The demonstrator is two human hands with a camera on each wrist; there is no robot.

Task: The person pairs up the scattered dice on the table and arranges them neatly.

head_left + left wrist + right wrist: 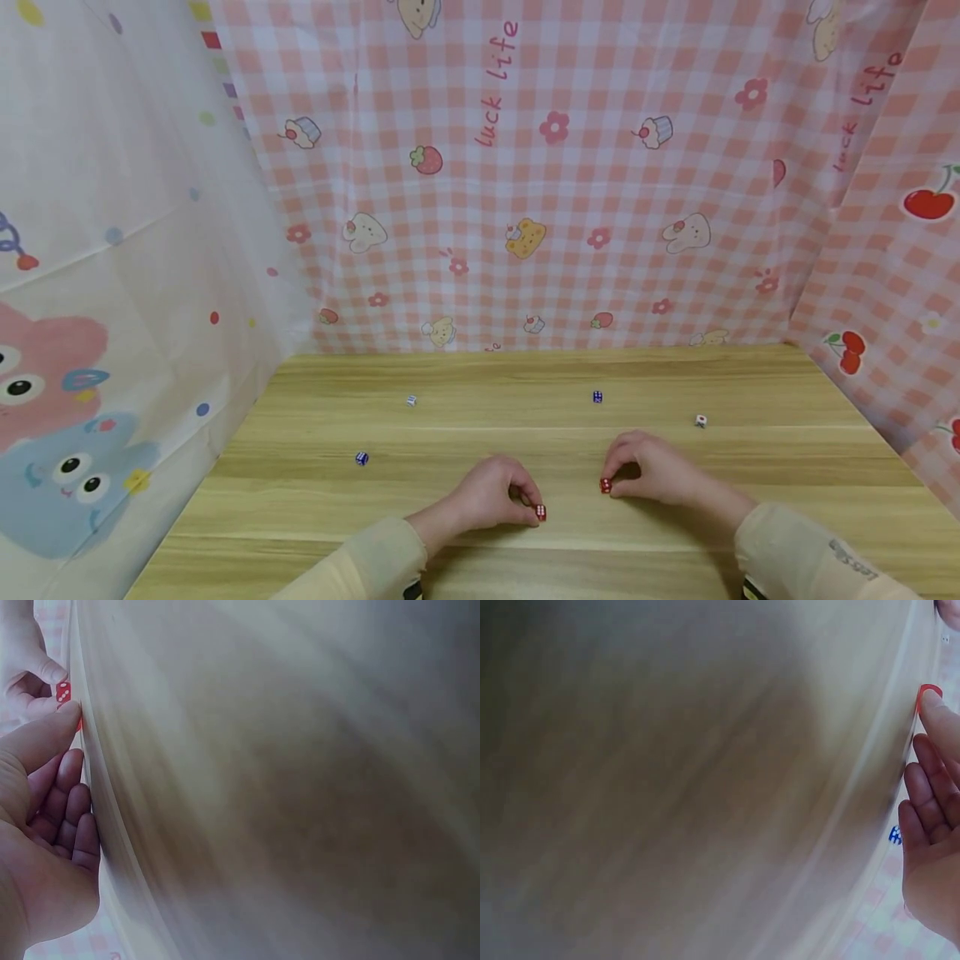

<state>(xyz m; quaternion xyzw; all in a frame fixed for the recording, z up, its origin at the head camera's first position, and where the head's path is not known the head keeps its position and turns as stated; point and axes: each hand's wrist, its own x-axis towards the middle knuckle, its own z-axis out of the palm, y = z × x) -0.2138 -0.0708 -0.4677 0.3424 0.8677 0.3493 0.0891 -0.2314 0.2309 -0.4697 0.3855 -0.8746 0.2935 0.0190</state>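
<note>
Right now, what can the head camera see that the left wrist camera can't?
Only the head view shows the whole wooden table, two blue dice, two white dice and the pink checked curtain. Only the left wrist view shows the left hand's curled fingers from below, with a blurred table surface filling most of the picture. Both show the left hand and right hand, each pinching a red die.
</note>
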